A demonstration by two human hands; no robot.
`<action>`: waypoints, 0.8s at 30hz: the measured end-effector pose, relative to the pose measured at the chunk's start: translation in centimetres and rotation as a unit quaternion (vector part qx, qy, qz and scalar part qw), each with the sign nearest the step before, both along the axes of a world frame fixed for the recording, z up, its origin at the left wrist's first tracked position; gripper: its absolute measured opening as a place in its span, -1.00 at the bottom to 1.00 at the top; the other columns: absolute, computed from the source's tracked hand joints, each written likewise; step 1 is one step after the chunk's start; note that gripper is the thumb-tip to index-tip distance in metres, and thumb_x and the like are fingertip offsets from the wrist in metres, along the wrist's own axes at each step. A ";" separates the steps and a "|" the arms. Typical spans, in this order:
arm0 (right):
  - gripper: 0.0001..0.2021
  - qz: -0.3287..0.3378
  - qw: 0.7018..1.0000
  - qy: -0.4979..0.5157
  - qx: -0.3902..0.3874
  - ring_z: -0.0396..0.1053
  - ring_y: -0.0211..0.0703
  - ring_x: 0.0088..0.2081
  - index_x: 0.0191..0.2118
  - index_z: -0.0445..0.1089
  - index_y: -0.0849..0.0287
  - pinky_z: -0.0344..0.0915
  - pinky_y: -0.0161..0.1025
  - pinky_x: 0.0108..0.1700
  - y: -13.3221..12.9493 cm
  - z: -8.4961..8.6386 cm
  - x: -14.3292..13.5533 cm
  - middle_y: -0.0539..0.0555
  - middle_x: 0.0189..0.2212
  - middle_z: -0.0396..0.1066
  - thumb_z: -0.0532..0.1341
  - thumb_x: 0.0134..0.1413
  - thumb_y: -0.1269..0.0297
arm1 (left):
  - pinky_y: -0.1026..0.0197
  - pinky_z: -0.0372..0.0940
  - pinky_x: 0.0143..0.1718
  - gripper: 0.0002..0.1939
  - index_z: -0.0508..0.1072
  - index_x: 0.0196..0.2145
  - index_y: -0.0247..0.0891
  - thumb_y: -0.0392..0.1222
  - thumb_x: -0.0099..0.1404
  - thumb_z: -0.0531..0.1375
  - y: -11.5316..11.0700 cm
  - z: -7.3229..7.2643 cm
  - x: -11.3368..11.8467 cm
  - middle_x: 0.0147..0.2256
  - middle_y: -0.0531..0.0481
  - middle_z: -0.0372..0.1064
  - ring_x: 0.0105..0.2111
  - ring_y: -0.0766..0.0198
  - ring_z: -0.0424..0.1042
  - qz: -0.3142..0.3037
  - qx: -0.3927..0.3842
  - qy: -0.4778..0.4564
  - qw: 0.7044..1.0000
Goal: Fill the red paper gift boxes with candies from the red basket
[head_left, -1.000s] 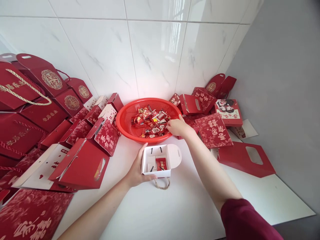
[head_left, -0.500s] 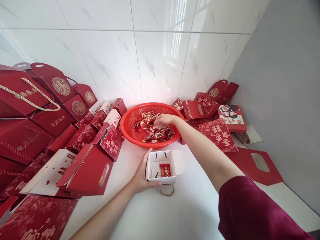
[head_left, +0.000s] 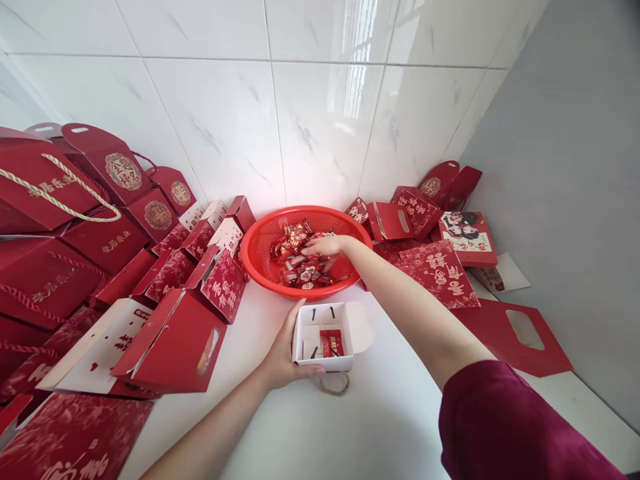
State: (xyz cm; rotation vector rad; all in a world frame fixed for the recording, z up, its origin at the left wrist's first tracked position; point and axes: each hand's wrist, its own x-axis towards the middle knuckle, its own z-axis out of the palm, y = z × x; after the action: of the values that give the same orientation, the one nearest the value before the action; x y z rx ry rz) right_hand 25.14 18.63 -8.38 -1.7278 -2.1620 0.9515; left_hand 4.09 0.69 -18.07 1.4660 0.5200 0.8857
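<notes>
My left hand (head_left: pixel 285 360) is closed around the left side of a small white open-topped box (head_left: pixel 327 364), thumb along its front and fingers behind. Inside the box lies one red wrapped candy (head_left: pixel 331 343) among dark cord ends. A twine handle loop (head_left: pixel 334 385) sticks out at the box's front, under it. My right hand (head_left: pixel 327 247) reaches into a red plastic basket (head_left: pixel 257 270) behind the box. Its fingers are apart just over the red wrapped candies (head_left: pixel 305 272), slightly blurred, and no candy shows in them.
Red gift boxes (head_left: pixel 170 340) stand crowded along the left, with larger rope-handled boxes (head_left: pixel 47 180) stacked beyond. On the right are more red boxes (head_left: pixel 390 221), a flat red carton (head_left: pixel 510 333) and a box with a printed couple (head_left: pixel 467 240). A white tiled wall (head_left: pixel 325 133) rises behind the basket.
My right hand has shifted slightly left over the candies, its fingers spreading, and some candies under it have been stirred. My left hand and the white box are nearly unmoved.
</notes>
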 end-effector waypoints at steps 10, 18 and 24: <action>-0.75 -0.014 0.995 0.100 0.022 0.50 -0.18 -0.21 0.02 0.42 0.18 0.46 -0.33 -0.19 2.1 0.4 0.3 0.13 -0.06 0.50 0.13 0.30 0.28 | -0.23 0.09 0.21 0.31 -0.30 0.38 0.06 -0.09 -0.08 0.48 0.1 0.0 -0.1 0.29 -0.19 0.06 0.27 -0.20 0.09 -0.001 -0.004 0.004 1.000; -0.70 -0.061 0.996 -0.027 0.054 0.40 -0.05 -0.04 0.03 0.36 0.22 0.39 -0.02 -0.03 5.6 0.3 -0.8 0.14 0.01 0.37 0.19 0.26 0.18 | -0.23 0.09 0.21 0.34 -0.34 0.38 0.04 -0.08 -0.10 0.49 0.0 -0.1 -0.2 0.29 -0.21 0.04 0.25 -0.21 0.12 0.000 -0.010 0.008 1.000; -0.66 -0.075 0.992 -0.078 0.062 0.39 -0.06 -0.04 0.08 0.32 0.21 0.39 -0.01 -0.03 7.4 -2.1 -2.3 0.17 0.04 0.34 0.18 0.27 0.18 | -0.21 0.09 0.22 0.24 -0.20 0.36 0.05 -0.11 -0.08 0.48 0.1 -0.3 -0.4 0.28 -0.20 0.05 0.26 -0.19 0.11 -0.013 -0.018 -0.005 1.000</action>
State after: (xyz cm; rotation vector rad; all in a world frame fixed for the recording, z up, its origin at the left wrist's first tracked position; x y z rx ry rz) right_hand 22.85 26.01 -10.52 -1.9276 -2.0965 0.6496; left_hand 3.69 0.77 -18.39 1.4312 0.5068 0.8586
